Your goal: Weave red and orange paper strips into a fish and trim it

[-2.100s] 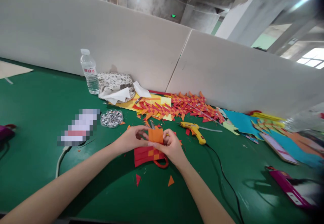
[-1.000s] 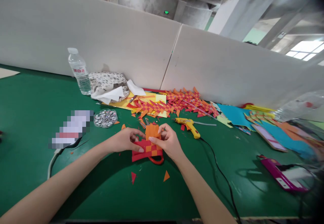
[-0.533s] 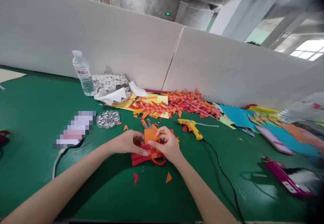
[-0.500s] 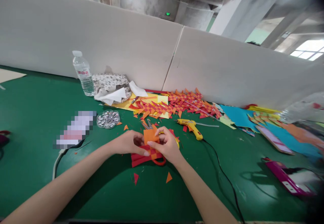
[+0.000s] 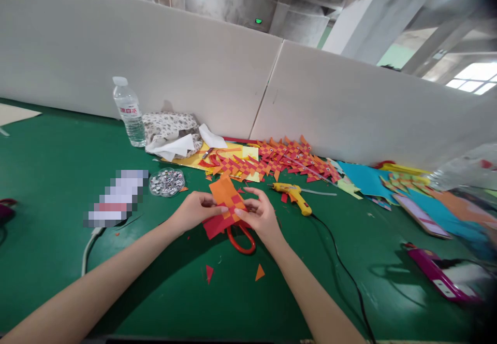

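Both hands hold a woven piece of red and orange paper strips [image 5: 224,204] just above the green table [image 5: 58,168]. My left hand [image 5: 194,210] pinches its left side with thumb and fingers closed. My right hand [image 5: 261,214] pinches the right side. The piece is tilted, its orange end pointing up and away. Under the hands lie scissors with a red-orange handle loop [image 5: 241,240].
A yellow glue gun [image 5: 295,197] with a black cord lies right of the hands. A round dish of googly eyes [image 5: 166,182], a water bottle [image 5: 129,111], a pile of finished woven pieces [image 5: 272,160], coloured sheets, a phone [image 5: 421,214] and a pink case [image 5: 442,279] lie around. Paper scraps [image 5: 260,272] sit near me.
The woven piece has been lifted and turned, so its orange end now tilts up to the left. The scissor handle below it shows more fully. Both hands stay pinched on it.
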A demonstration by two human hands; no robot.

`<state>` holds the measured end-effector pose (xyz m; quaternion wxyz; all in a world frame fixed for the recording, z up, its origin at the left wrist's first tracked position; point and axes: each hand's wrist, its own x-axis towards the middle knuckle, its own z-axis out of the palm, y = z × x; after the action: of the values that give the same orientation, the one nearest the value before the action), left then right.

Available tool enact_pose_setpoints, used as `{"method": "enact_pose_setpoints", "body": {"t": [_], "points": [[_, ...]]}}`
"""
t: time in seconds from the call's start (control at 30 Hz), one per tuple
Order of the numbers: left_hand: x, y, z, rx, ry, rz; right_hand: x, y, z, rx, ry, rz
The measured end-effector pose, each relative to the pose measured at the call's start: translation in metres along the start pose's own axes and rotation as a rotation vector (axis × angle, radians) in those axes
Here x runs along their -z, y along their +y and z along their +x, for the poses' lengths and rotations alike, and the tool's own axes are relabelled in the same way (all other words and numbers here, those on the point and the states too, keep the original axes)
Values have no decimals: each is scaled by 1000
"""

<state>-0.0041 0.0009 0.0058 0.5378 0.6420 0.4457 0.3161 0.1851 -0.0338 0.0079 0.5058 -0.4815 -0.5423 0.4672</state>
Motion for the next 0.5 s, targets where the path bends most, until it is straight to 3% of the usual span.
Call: {"method": "enact_pose_setpoints", "body": {"t": [0.27,0.5], "points": [[-3,1,-1,39,-48,-356,0,-3,2,1,127,26],[-6,8,-5,57,-42,-180,0,-6,1,6,104,13]]}}
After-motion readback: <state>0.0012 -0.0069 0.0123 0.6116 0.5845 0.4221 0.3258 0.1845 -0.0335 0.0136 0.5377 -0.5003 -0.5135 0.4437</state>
